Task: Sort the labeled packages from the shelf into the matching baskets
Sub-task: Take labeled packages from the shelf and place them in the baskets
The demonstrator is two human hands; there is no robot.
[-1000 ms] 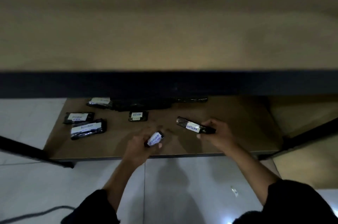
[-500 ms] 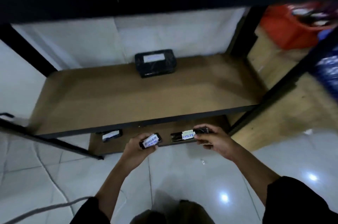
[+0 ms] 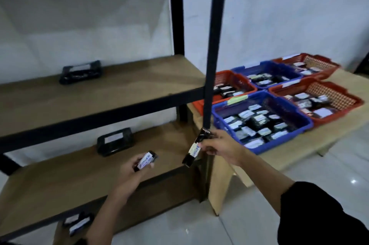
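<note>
My left hand (image 3: 132,170) grips a small black package (image 3: 146,160) with a white handwritten label, held over the middle shelf's front. My right hand (image 3: 220,147) pinches a longer black labeled package (image 3: 194,149), which hangs tilted beside the shelf's black front post (image 3: 214,45). To the right, on a low wooden table (image 3: 311,142), stand several baskets holding black labeled packages: a near blue basket (image 3: 295,134), a red basket (image 3: 339,112) right of it, and more behind. Black packages remain on the shelf: one on the upper board (image 3: 80,72), one on the middle board (image 3: 114,140), some on the bottom (image 3: 76,222).
The metal shelf (image 3: 99,112) with wooden boards fills the left. Its front post stands between my right hand and the baskets. A white wall runs behind. White glossy floor tiles (image 3: 249,220) lie below.
The view has swung up and to the right, from the bottom shelf to the baskets on the table. Both hands have kept their packages and risen; the right one has moved toward the post.
</note>
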